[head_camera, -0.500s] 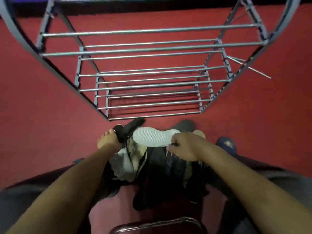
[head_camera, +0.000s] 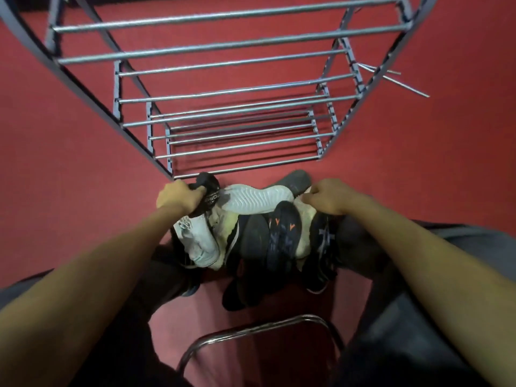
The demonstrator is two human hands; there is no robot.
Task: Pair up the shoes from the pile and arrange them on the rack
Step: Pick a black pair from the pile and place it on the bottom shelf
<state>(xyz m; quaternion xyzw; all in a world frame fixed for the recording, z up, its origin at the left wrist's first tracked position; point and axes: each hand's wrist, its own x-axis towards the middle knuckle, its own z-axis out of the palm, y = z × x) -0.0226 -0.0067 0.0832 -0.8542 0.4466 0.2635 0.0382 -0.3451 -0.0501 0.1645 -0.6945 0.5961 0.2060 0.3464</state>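
Two hands work the shoe pile: left hand fingers grip a black slipper; right hand fingers pinch a cream shoe beside an upturned white sole.

Looks like a room in a home, shoe-storage spot. Red carpet floor throughout. Grey metal shoe rack just ahead of the hands, mixed pile of worn shoes under them, chrome chair frame behind them.

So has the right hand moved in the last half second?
Yes. The right hand has shifted rightward along the rack front bar, off the white sole end and onto a cream shoe beside it.
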